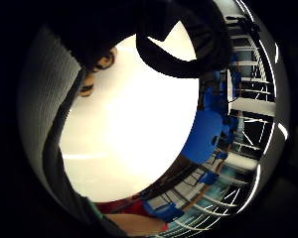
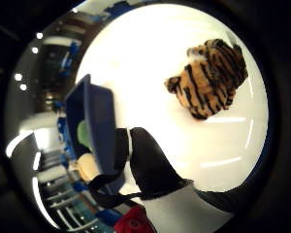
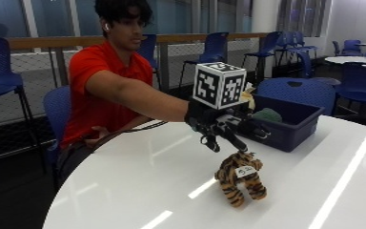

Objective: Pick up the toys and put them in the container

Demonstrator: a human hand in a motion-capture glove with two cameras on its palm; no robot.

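A striped orange and black tiger plush (image 3: 240, 179) stands on the white table (image 3: 145, 186). My gloved right hand (image 3: 224, 128) hovers just above and behind its head, fingers (image 3: 232, 140) pointing down, relaxed and holding nothing. The thumb side palm view shows the tiger (image 2: 211, 77) lying apart from my thumb (image 2: 150, 165). A bit of the tiger (image 1: 103, 60) peeks past the glove in the little finger side view. The dark blue container (image 3: 292, 128) sits behind my hand and holds a green toy (image 3: 269, 114) and a yellowish one (image 3: 249, 98). The container (image 2: 93, 121) is close to my palm.
The table's curved edge (image 3: 75, 191) runs along the front left. Blue chairs (image 3: 297, 90) stand behind the container and along the railing. The person's bare hand (image 3: 97, 133) rests by the table's edge near their lap.
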